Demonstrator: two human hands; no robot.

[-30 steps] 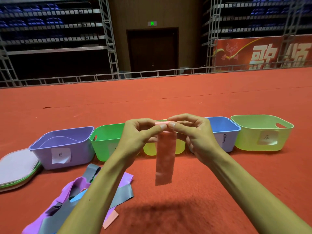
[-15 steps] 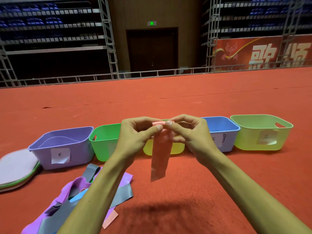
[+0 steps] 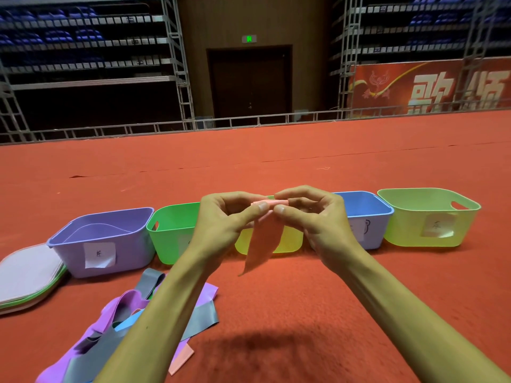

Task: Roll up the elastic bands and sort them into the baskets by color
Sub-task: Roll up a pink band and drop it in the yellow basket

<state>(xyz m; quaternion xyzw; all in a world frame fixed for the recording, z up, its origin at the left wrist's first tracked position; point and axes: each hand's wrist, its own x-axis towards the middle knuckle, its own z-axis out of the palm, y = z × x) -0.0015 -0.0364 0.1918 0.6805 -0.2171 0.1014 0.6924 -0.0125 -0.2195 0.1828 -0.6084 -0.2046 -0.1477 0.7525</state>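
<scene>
Pink band: held up in the air in front of the row of baskets; its top end is wound into a small tight roll between the two hands, and the loose tail hangs down from the roll, its lower tip above the red floor
Left hand: fingers curled, thumb and fingertips pinching the left end of the roll
Right hand: curled the same way, pinching the right end of the roll; the two thumb tips sit just beside each other on the near side of the roll
Baskets: five stand side by side in a row on the floor, beyond the hands
Purple basket: leftmost, with a paper label on its near wall
Green basket: just right of the purple one, its right part hidden by the left hand
Yellow basket: in the middle, mostly hidden behind the hands and the hanging tail
Blue basket: right of the yellow one, partly behind the right hand, with a paper label
Pale green basket: rightmost, with a handle slot and a paper label
Loose bands: a tangled heap on the floor at the near left, partly under the left forearm; purple, grey, light blue and a pink end show
Flat pads: a low stack at the left edge, just beside the purple basket
</scene>
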